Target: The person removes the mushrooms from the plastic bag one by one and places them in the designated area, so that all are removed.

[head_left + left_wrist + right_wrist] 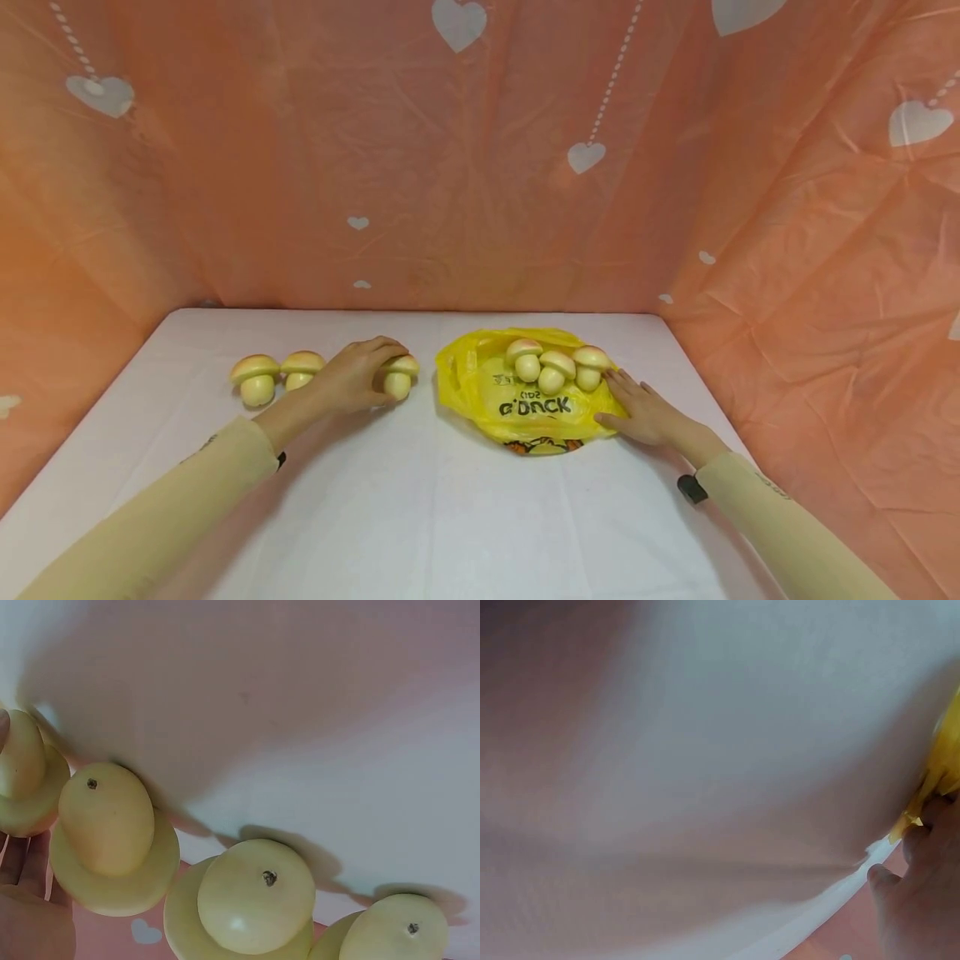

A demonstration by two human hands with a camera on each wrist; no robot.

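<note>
Hands first, from the head view: the left hand [358, 379] curls over a pale yellow toy mushroom with a peach cap [399, 377] near the middle of the white cloth-covered table [420, 517], fingers wrapped on its cap. Two more toy mushrooms [277, 375] stand just beside, toward the left edge. The right hand [643, 412] lies flat, fingers straight, pressing the right side of the crumpled yellow plastic bag [517, 400], which carries three mushrooms [557, 367] near the back edge.

Left wrist view: mushrooms seen from beneath, pale stems [255, 896] toward the camera.

Right wrist view: blurred; fingertips [922, 847] touching the bag's yellow edge [945, 761].
</note>
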